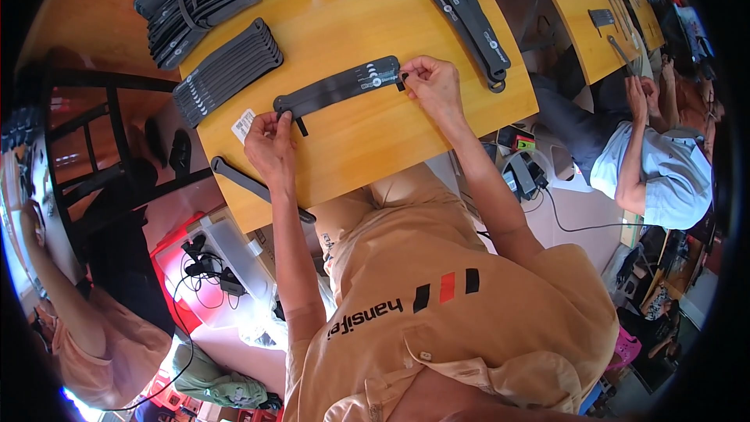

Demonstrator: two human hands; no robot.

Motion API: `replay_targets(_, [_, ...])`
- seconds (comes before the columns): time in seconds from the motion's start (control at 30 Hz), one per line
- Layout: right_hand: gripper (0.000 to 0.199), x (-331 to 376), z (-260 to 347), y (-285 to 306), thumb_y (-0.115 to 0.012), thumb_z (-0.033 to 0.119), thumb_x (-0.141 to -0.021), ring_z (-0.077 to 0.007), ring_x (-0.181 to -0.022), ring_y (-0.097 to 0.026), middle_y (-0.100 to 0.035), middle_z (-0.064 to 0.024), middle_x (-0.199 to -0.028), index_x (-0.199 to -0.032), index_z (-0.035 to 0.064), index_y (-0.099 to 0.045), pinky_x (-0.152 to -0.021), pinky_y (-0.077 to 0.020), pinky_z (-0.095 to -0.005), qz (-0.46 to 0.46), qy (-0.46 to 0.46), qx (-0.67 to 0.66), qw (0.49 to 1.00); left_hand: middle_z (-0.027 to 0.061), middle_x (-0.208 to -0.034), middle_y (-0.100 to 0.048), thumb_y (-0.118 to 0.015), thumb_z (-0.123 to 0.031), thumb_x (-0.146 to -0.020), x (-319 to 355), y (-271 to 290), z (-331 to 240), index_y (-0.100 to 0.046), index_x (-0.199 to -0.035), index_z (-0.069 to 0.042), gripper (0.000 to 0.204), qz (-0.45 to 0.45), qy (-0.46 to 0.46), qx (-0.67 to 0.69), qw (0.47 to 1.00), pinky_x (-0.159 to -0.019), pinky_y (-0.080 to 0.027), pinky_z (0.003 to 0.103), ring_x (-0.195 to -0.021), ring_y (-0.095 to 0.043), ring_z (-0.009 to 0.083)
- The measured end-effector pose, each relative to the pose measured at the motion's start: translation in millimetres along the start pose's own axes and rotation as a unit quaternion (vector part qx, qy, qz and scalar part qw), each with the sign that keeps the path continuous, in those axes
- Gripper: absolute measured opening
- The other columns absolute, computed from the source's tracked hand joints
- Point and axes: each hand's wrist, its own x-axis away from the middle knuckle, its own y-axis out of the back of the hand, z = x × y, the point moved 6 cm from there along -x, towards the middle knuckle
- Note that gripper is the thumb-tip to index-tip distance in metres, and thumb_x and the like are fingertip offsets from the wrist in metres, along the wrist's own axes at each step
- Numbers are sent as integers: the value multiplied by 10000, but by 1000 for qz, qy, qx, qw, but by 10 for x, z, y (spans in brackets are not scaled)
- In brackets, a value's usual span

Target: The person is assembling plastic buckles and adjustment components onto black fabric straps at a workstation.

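Note:
A flat black strap (332,94) with white printing lies stretched across the yellow table in front of me. My left hand (270,144) pinches its left end, where a short black tab hangs down. At its right end, my right hand (436,91) has thumb and forefinger closed on a small black tab. A white printed label (244,124) lies partly beside my left hand. Below my left wrist, a single narrow black strap (248,181) rests along the table's near edge, partly hidden by my forearm.
A fanned row of black straps (228,70) lies to the left, with a tied bundle (195,8) behind it. More black straps (469,30) lie at the right. Co-workers sit on both sides, one at another yellow table (574,8). Cables (207,266) run below left.

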Motion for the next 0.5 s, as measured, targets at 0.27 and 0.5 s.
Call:
replay_targets(0.27, [96, 19, 54, 10, -581, -38, -694, -87, -502, -546, -599, -52, -612, -765, -44, -646, -457, -455, -219, -5, -20, 23, 1000, 48, -603, -547, -683, -120, -780, -9, 1, 3, -600, -806, 36, 179, -4, -6, -3, 1000, -403, -376, 237, -438, -485, 95])
replay_targets(0.5, [103, 24, 45, -1, -578, -41, -697, -81, -502, -543, -599, -48, -613, -775, -41, -647, -447, -453, -214, -8, -21, 19, 1000, 50, -600, -551, -685, -132, -776, -19, 11, 31, -606, -806, 34, 187, -12, -7, -15, 1000, -407, -386, 242, -441, -492, 97])
